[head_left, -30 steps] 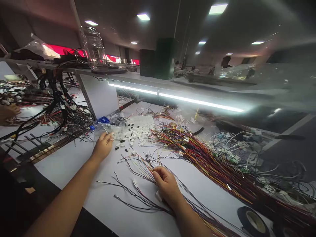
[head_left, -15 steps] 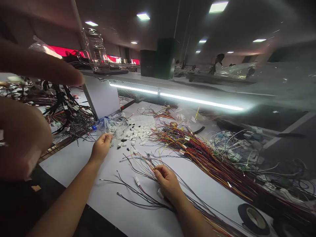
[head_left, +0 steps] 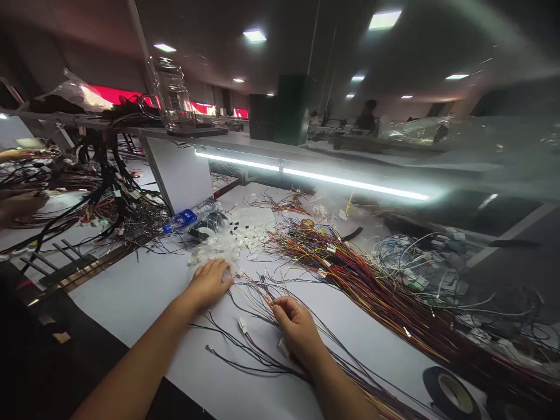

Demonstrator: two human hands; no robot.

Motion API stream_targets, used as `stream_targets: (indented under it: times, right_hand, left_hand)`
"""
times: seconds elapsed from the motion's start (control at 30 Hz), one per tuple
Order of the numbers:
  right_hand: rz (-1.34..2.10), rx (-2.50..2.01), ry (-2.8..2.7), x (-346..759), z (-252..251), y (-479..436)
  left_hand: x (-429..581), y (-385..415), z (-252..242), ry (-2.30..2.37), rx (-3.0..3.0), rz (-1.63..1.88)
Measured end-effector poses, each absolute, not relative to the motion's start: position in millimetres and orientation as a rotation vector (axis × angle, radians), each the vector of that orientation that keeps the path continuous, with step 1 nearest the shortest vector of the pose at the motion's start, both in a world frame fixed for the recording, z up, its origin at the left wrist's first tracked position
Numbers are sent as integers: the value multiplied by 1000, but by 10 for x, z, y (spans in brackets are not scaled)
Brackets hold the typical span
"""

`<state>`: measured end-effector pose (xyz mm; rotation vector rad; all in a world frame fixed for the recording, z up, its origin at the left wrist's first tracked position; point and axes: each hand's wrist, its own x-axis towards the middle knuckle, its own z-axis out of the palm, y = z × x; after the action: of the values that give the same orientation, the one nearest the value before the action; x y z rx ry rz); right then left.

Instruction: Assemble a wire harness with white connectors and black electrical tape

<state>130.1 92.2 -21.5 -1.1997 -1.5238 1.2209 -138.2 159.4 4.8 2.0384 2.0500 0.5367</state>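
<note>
My right hand pinches a few thin wires of a wire bundle above the white table. Dark wires with metal terminals and one white connector lie to its left. Palm down, my left hand rests at the near edge of a clear plastic bag, its fingers stretched out and slightly apart. What lies under the fingers is hidden. Loose small white connectors, with a few black ones, are scattered just beyond the bag.
A thick bundle of red, yellow and black wires runs down the right side. Rolls of black tape stand at the lower right. A water bottle lies at back left. A person's hand shows at the far left.
My left hand has moved right and nearer, and the plastic bag has shifted with it, uncovering the bottle. My right hand stays on the wires. A large blurred hand at left has withdrawn.
</note>
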Motion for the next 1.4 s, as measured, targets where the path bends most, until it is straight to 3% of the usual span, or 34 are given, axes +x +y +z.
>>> stream_targets:
  times: [0.27, 0.5, 0.77, 0.97, 1.2, 1.4]
  right_hand:
    - [1230, -1197, -1527, 1313, -182, 908]
    - [1259, -1178, -1572, 1345, -257, 899]
    - [1375, -1158, -1417, 1327, -397, 903]
    - [1263, -1137, -1374, 1268, -475, 911]
    - [1124, -1138, -1369, 1302, -390, 860]
    - [1035, -1087, -1269, 1338, -192, 781]
  left_hand:
    - [-931, 1531, 307, 2234, 2128, 389]
    - [-712, 1416, 126, 2207, 2173, 954]
    - [-771, 1382, -81, 2086, 2287, 1219]
    - [-791, 1366, -87, 2100, 2261, 1411]
    - [-574, 1283, 65, 1686, 2402, 1634]
    - [-326, 1066, 212, 1151, 1952, 1298]
